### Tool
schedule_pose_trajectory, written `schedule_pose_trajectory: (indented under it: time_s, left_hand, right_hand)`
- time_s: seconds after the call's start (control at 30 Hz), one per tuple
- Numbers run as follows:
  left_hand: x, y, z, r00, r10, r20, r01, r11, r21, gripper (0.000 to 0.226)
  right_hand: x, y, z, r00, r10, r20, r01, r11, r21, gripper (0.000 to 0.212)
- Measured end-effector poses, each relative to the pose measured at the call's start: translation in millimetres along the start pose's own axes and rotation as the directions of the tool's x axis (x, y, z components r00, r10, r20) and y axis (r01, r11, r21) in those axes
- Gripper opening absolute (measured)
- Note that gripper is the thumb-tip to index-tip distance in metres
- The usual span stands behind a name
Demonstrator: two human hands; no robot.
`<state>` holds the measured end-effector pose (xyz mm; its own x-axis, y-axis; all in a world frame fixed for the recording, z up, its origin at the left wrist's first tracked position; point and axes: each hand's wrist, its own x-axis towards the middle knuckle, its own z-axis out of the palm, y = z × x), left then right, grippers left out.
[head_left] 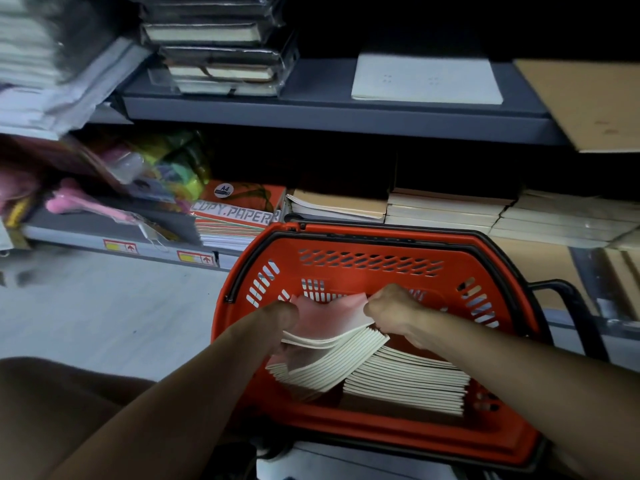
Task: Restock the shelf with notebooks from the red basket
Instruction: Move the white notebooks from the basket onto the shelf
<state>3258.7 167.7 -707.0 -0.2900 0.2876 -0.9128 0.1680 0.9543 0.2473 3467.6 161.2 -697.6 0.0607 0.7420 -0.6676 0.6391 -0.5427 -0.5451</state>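
A red plastic basket (370, 251) stands on the floor in front of the shelves. Inside it lie several thin notebooks with pink covers and cream page edges. Both my hands reach into it. My left hand (282, 318) grips the left side of a tilted bundle of pink notebooks (332, 318). My right hand (391, 311) grips the bundle's right side, fingers curled over its edge. A second stack of notebooks (412, 382) lies flat under my right forearm. The grey upper shelf (322, 84) holds one flat white notebook (426, 77).
Wrapped dark-covered books (221, 46) are stacked at the upper shelf's left. The lower shelf holds a copy-paper ream (239, 209) and tan notebook stacks (446, 206). Cardboard (588, 102) leans at right. Colourful packets (162, 168) sit at left. Pale floor (104, 306) lies left of the basket.
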Motion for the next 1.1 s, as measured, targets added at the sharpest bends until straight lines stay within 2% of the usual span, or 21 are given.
schedule_pose_trajectory:
  time_s: [0.07,0.13,0.23,0.27,0.33,0.4,0.43,0.47,0.53,0.57,0.6,0.67,0.73,0.87,0.93,1.1]
  left_hand:
    - [-6.5,-1.9,-0.5,0.998,0.038,0.055,-0.036,0.999,-0.027,0.028]
    - [-6.2,-5.0,-0.6,0.996,0.053,0.078,-0.047,0.995,-0.084,0.024]
    - [-30.1,-4.2,-1.2,0.987,0.098,0.127,-0.084,0.990,-0.111,0.013]
    - [-33.4,-3.5,0.4,0.984,0.101,0.145,-0.073,0.979,-0.192,0.010]
    - [-52.6,-5.1,1.3,0.978,0.129,0.163,-0.087,0.967,-0.238,0.020]
    - [-58.6,-9.1,-0.9,0.974,0.102,0.204,-0.038,0.955,-0.296,0.018]
    - [-57.0,-10.1,-0.9,0.983,0.086,0.163,-0.026,0.939,-0.342,0.041]
    - [-48.6,-12.6,-0.4,0.978,0.083,0.192,0.001,0.916,-0.401,0.062]
    - [-57.5,-13.5,2.9,0.975,0.106,0.193,-0.015,0.906,-0.423,0.075]
    - [-75.3,-14.7,3.8,0.969,0.126,0.214,-0.020,0.899,-0.438,0.073]
    - [-90.3,-17.0,5.5,0.961,0.162,0.223,-0.054,0.904,-0.424,0.062]
    - [-101.4,-23.5,5.5,0.964,0.214,0.156,-0.121,0.880,-0.459,0.038]
    - [-110.8,-29.2,6.2,0.956,0.254,0.149,-0.155,0.863,-0.481,0.039]
    - [-133.7,-34.5,8.3,0.933,0.333,0.140,-0.228,0.843,-0.488,0.023]
    - [-146.7,-37.4,9.5,0.923,0.360,0.133,-0.253,0.831,-0.495,0.020]
    - [-162.6,-37.9,10.4,0.896,0.432,0.102,-0.323,0.792,-0.519,0.017]
  right_hand:
    - [-0.7,1.0,-1.6,1.000,0.011,-0.015,-0.011,0.999,0.043,0.032]
    - [-1.9,3.2,-5.5,0.999,0.026,-0.038,-0.023,0.998,0.060,0.014]
    - [-3.0,8.7,-13.3,0.995,0.031,-0.090,-0.022,0.995,0.098,0.020]
    - [-5.2,10.1,-15.7,0.994,0.037,-0.102,-0.025,0.993,0.119,0.021]
    - [-9.9,12.8,-18.4,0.993,0.069,-0.098,-0.052,0.985,0.166,0.020]
    - [-12.2,17.0,-19.4,0.993,0.103,-0.056,-0.087,0.969,0.230,0.019]
    - [-14.1,18.6,-19.8,0.992,0.119,-0.032,-0.106,0.956,0.273,0.016]
    - [-17.7,19.4,-21.2,0.992,0.129,-0.012,-0.119,0.942,0.313,0.013]
    - [-27.1,21.1,-24.2,0.989,0.146,0.010,-0.139,0.917,0.375,0.011]
    - [-31.3,22.1,-25.7,0.989,0.144,0.016,-0.139,0.909,0.393,0.011]
    - [-36.2,22.8,-26.9,0.990,0.138,0.021,-0.134,0.907,0.400,0.012]
    - [-45.9,24.6,-29.4,0.993,0.116,0.033,-0.120,0.905,0.409,0.011]
    - [-57.2,26.6,-32.4,0.995,0.089,0.051,-0.102,0.898,0.428,0.008]
    - [-79.8,30.7,-40.4,0.998,-0.004,0.065,-0.026,0.889,0.456,0.011]
    - [-89.9,31.6,-44.0,0.998,-0.050,0.035,0.027,0.881,0.472,0.018]
    - [-118.3,31.6,-55.0,0.980,-0.170,-0.104,0.199,0.829,0.522,0.015]
